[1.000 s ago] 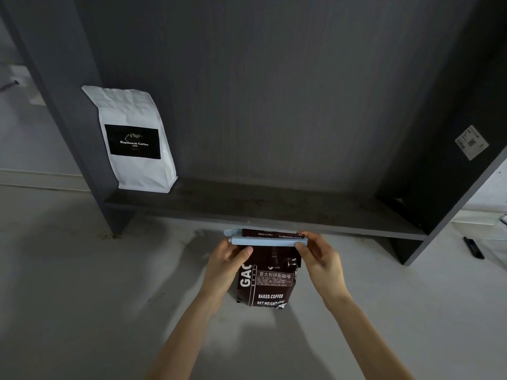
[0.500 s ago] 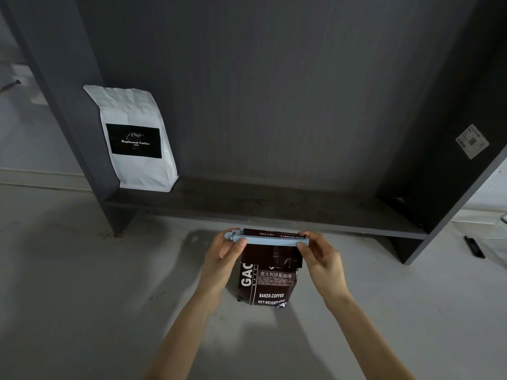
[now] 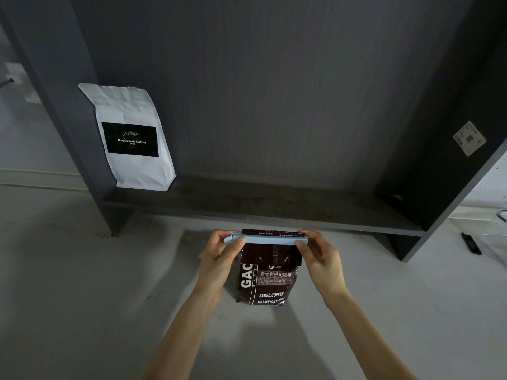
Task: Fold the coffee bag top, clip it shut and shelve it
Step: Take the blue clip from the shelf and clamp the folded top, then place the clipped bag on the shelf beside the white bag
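We saw the long pale-blue plastic clip (image 3: pixel 267 239) lying crosswise over the dark brown coffee bag's (image 3: pixel 267 281) folded top, left hand (image 3: pixel 219 256) and right hand (image 3: pixel 319 255) fingers pinching its ends, the dark grey shelf (image 3: pixel 274 207) just beyond.

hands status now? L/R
Left hand: closed, pinching the blue clip on the dark coffee bag.
Right hand: closed, pinching the clip's other end.

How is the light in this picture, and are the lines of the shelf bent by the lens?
Head view: dim, soft light; the shelf interior is dark. Soft shadows of the arms fall on the grey floor. The wide lens splays the shelf's side panels outward. The print on the dark coffee bag is sharp, and the light blue clip shows no glare.
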### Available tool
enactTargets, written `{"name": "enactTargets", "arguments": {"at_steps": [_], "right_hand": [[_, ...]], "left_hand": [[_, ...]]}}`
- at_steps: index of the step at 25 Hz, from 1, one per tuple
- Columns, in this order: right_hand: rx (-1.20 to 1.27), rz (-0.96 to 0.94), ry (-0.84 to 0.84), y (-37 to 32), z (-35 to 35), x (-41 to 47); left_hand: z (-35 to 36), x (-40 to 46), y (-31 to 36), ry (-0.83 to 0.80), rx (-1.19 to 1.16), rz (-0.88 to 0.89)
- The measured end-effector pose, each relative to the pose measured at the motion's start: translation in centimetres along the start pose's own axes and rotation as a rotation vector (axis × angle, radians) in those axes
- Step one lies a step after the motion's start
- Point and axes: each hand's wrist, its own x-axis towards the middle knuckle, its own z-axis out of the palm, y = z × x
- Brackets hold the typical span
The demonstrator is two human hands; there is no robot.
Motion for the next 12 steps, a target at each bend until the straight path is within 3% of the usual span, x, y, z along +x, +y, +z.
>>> {"name": "enactTargets", "arguments": {"at_steps": [8,12], "right_hand": [[0.082,0.019,0.023,0.3,0.5,-0.3],[0.074,0.047,-0.004,2.0,0.6,-0.8]], "left_hand": [[-0.4,0.2,-0.5,0.012,0.059,0.046],[-0.7,0.1,-1.3,-0.109,0.112,0.051]]}}
